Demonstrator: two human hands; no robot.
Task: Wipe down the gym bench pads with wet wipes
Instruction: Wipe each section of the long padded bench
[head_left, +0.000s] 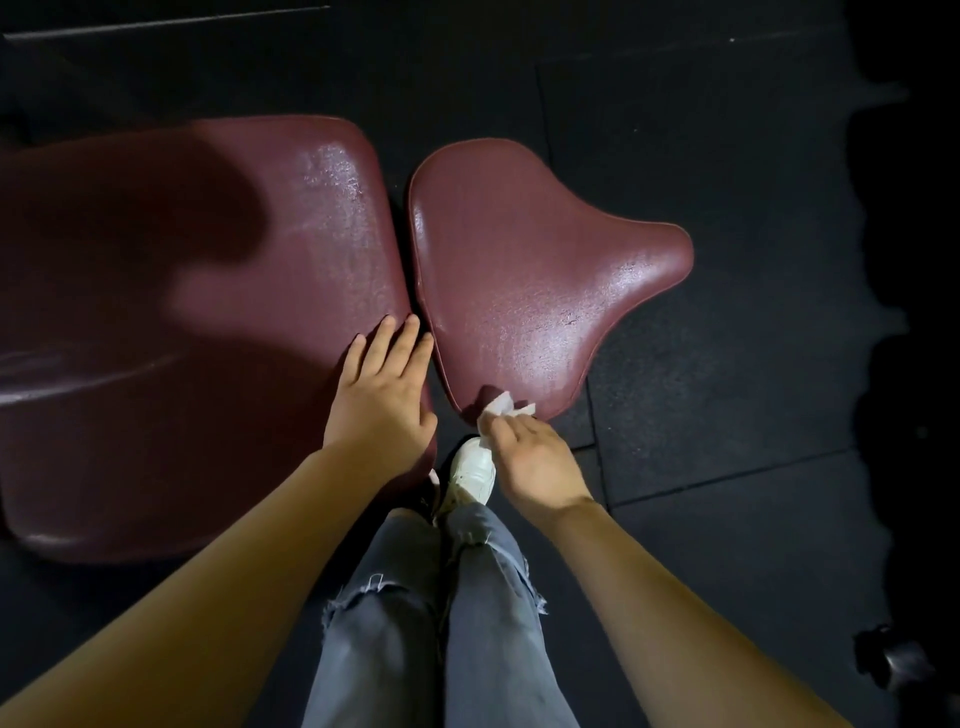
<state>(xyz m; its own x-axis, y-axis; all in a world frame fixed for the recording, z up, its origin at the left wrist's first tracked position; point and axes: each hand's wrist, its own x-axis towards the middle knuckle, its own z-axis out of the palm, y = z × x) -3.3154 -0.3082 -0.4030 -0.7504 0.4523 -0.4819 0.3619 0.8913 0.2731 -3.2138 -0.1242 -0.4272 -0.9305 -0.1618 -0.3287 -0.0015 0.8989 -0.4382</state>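
Seen from above, a person stands over a gym bench with two maroon vinyl pads on a black rubber floor (727, 156). The long back pad (218, 312) fills the 9 o'clock side; the smaller, pear-shaped seat pad (530, 270) sits just beside it toward 2 o'clock, a narrow gap between them.

The left hand (382, 395) lies flat, fingers straight, bracing on the back pad's near corner. The right hand (535, 457) pinches a crumpled white wet wipe (506, 408) against the seat pad's near edge, at about 6 o'clock on that pad.

The step in hand looks like wiping the seat pad (its surface shines, possibly damp). The next move likely calls for sweeping the wipe along the rim toward the narrow end at 3 o'clock, pressing evenly.

A white sneaker (470, 475) and grey jeans (431, 623) show below.
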